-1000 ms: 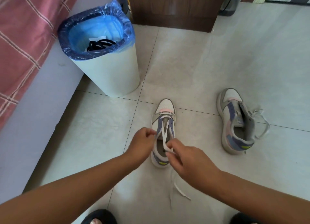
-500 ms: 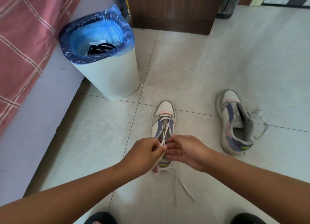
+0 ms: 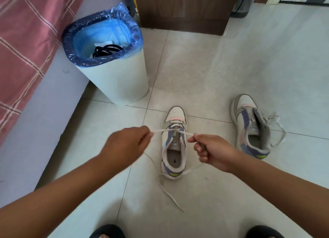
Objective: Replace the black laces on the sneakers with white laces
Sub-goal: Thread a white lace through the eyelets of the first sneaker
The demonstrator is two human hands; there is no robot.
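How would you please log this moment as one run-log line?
left hand: pinches white lace | right hand: pinches other end | near sneaker: lacing, lower eyelets | black laces: in bin

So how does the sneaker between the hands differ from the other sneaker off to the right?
The grey, white and purple sneaker between the hands stands upright; the matching right-hand sneaker lies tipped on its side. The first's white lace is pulled taut by the left hand and right hand; the other's lace lies loose. Both share the same colours.
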